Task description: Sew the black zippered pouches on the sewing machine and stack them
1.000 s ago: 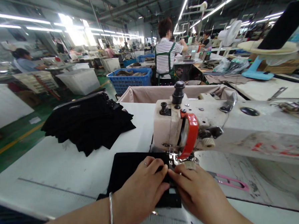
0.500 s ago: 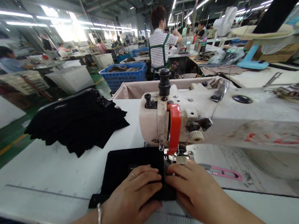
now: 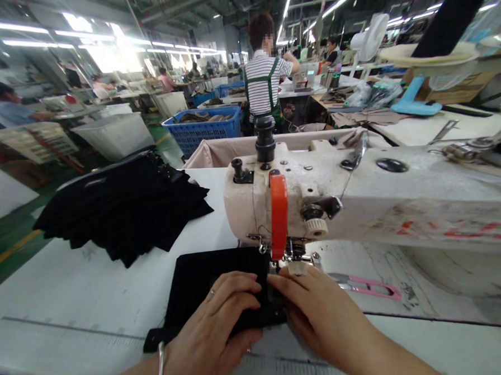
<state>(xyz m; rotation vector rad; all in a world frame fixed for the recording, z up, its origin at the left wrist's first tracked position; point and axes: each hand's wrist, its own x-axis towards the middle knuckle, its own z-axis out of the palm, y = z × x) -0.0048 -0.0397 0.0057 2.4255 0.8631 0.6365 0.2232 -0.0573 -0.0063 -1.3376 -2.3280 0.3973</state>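
Note:
A black fabric piece (image 3: 205, 279) lies flat on the white table (image 3: 83, 291) under the head of a beige sewing machine (image 3: 339, 199) with an orange-red guard (image 3: 278, 215). My left hand (image 3: 218, 329) rests on the fabric, fingers curled and pressing its right edge near the needle. My right hand (image 3: 320, 315) presses down on the same edge from the right, fingertips just below the presser foot (image 3: 294, 261). The two hands' fingertips almost meet.
A pile of black fabric pieces (image 3: 121, 208) sits at the table's left back. Pink thread snips (image 3: 367, 286) lie right of the needle. Behind stand a blue basket (image 3: 203, 128), white bins (image 3: 113, 133) and a person in a striped shirt (image 3: 265, 80).
The view has shifted right, so the machine sits further left in frame. Both hands have stayed on the black fabric's edge by the needle, my left fingers curling more.

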